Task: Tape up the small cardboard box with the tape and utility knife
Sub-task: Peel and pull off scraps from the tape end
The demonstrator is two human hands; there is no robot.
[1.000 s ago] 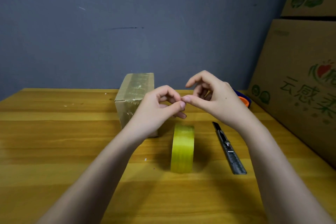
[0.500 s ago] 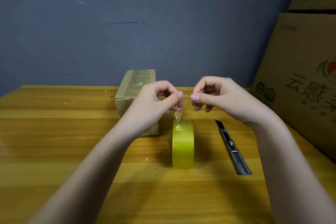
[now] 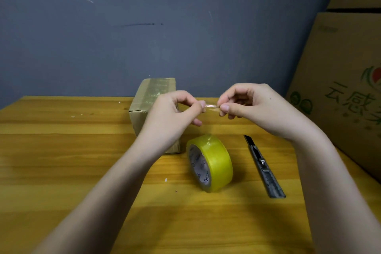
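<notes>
Two things changed from half a second ago: your tape roll (image 3: 210,163) has turned so its printed core faces left, and the clear strip no longer runs down to it. Your left hand (image 3: 175,113) and right hand (image 3: 251,107) each pinch an end of a short tape scrap (image 3: 210,106), held above the roll. The small box (image 3: 152,105) sits behind your left hand, touching nothing you hold. The knife (image 3: 263,167) lies just right of the roll. The table (image 3: 61,150) has open wood on the left; big cartons (image 3: 340,88) crowd the right edge.
</notes>
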